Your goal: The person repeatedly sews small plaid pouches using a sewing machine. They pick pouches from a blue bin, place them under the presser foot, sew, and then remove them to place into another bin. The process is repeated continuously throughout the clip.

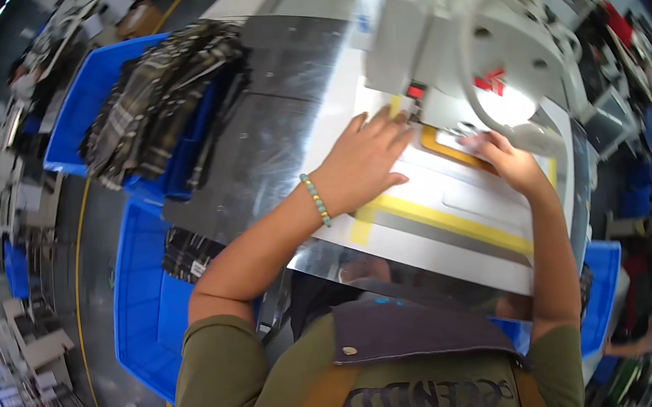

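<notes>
My left hand (363, 163) lies palm down on a white sheet with yellow strips (442, 223), fingers stretched and apart, holding nothing. Its fingertips come close to the sewing machine's needle area, beside a small red part (415, 91). A beaded bracelet (315, 200) circles that wrist. To the right, my right hand (510, 160) has its fingers drawn together over the end of an orange-brown strip (450, 152). A small shiny metal piece (462, 131) shows at its fingertips; what the fingers hold is too blurred to name.
The white sewing machine (514, 42) stands over the table's far side, with a bright lamp spot on its bed. Left of the metal tabletop (277, 71), plaid fabric (166, 93) is piled on a blue bin (89, 94). A second blue bin (138, 300) sits nearer me.
</notes>
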A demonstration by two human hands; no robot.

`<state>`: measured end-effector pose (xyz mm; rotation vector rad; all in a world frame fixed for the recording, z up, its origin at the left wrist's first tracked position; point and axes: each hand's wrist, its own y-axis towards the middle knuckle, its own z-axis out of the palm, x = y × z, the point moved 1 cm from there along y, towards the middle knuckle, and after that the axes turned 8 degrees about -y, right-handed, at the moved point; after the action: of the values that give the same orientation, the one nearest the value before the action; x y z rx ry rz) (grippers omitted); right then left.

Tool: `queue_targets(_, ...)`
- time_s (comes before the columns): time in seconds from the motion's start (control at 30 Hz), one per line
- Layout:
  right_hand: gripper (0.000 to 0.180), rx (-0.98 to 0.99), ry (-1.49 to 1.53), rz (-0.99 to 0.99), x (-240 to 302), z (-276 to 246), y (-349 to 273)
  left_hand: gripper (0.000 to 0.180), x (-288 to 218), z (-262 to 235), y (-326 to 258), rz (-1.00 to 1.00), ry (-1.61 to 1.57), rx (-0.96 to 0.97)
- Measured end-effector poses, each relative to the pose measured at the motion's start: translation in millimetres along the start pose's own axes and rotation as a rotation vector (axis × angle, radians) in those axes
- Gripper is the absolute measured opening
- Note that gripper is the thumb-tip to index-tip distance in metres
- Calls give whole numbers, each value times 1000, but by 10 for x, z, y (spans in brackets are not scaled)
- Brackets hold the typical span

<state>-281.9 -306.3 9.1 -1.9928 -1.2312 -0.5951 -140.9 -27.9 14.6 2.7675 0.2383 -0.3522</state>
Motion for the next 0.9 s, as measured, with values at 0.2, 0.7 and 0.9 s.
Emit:
queue_targets(0.2,21,-217,232,-242,-207,-399,-651,42,643,-1395,-564,-316,341,-282)
queue_targets(0.7,19,-194,241,-240,-357,-334,-753,20,2273,-2152,-1511,-766,337,-98)
queue_targets(0.9,20,-201,231,-236,-354,-351,-759,17,2475,-2206,-1669,-777,327,-189)
